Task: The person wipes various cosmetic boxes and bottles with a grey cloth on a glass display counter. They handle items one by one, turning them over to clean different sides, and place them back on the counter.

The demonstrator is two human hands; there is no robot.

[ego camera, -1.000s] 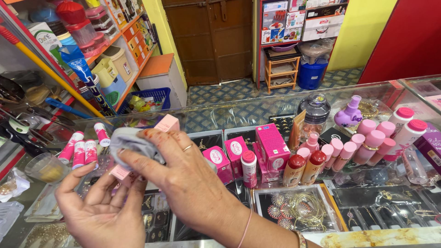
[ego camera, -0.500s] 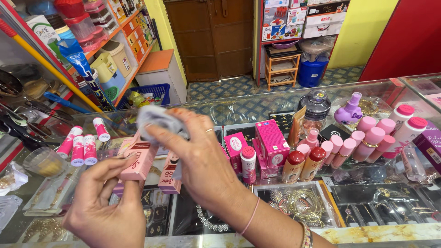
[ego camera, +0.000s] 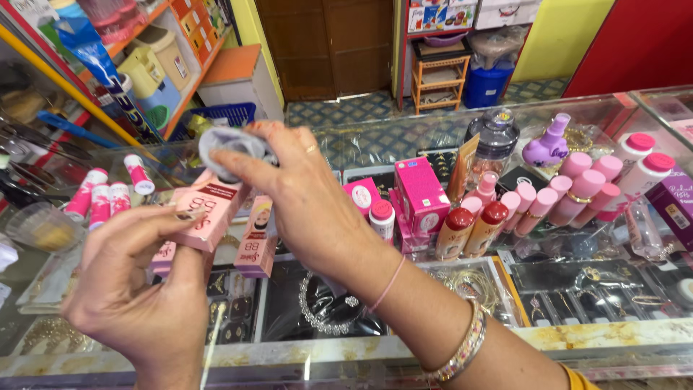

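Above the glass counter (ego camera: 375,148), the left hand (ego camera: 137,289) pinches pink boxes (ego camera: 209,213), partly hidden by the right hand (ego camera: 303,195), which grips a grey cloth (ego camera: 227,144) over them. Behind stand pink bottles (ego camera: 577,184).

Single head-worn view, angled down, close over glass counter (ego camera: 346,141), facing shop doorway (ego camera: 328,43).
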